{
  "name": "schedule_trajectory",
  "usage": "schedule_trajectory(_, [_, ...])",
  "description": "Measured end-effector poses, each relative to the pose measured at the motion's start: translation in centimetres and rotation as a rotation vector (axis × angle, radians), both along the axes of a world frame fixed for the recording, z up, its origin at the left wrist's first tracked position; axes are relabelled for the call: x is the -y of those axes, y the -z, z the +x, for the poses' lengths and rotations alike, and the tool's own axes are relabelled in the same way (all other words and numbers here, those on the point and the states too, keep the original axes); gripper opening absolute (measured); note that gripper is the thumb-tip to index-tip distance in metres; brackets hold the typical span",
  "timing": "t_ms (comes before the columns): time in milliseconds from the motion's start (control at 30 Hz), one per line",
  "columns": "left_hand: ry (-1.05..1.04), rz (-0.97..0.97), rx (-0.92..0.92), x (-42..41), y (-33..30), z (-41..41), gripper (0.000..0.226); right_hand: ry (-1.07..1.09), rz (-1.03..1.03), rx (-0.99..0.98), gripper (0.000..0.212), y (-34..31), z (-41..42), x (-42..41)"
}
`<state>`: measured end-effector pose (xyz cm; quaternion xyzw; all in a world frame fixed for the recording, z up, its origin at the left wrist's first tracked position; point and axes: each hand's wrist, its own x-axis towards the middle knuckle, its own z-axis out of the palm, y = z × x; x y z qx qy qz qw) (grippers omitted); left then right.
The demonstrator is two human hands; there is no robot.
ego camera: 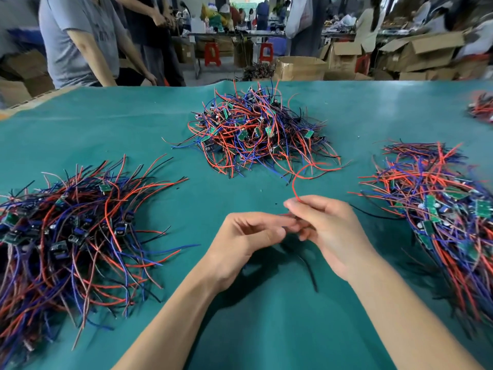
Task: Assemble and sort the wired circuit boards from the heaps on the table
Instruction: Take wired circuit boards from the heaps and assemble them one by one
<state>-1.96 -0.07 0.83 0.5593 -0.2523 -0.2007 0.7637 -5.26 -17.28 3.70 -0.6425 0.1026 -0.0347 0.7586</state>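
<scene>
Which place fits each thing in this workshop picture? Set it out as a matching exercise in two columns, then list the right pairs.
Things:
1. tangled wire heap with black and blue parts
2. loose red wire
3. red plastic stool
4. open brown cardboard box

Places:
A. on the floor beyond the table, left of the box
B. left side of the green table
C. just behind the table's far edge
D. rising from the right hand

Pairs: 1-B, 2-D, 3-A, 4-C

Both forearms in, left grip (pixel 248 236) & right grip (pixel 324 222) fingertip-to-fingertip at centre, fingers curled, pinching.
</scene>
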Motion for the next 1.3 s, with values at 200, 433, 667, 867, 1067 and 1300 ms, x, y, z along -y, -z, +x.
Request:
schedule_trajectory(200, [0.14,-0.088,-0.37,-0.8,-1.0,0.6,0.022,-0.114,0.529,0.1,0.021,-1.4,-0.4,2.5])
schedule_trajectory(433, [-0.041,-0.145,-0.466,0.5,-0.4,0.1,0.039,-0.505,0.925,0.187,0.024,-1.6,-0.9,1.9])
schedule_trajectory(667, [0.237,-0.017,-0.377,0.1,-1.1,-0.4,0.048,-0.242,0.145,0.139,0.018,-0.6,-0.4,0.7])
schedule_trajectory(867, [0.096,0.017,-0.182,0.4,-0.4,-0.3,0.019,-0.085,-0.1,0.068,0.018,0.8,-0.1,0.0])
schedule_trajectory(1067, [0.1,0.075,-0.136,0.3,-0.1,0.0,0.014,0.115,-0.112,0.053,0.008,1.3,0.7,0.7])
schedule_trajectory(1300, [-0.009,0.023,-0.193,0.4,0.1,0.0,0.013,0.384,0.008,-0.005,0.032,1.3,1.0,1.9])
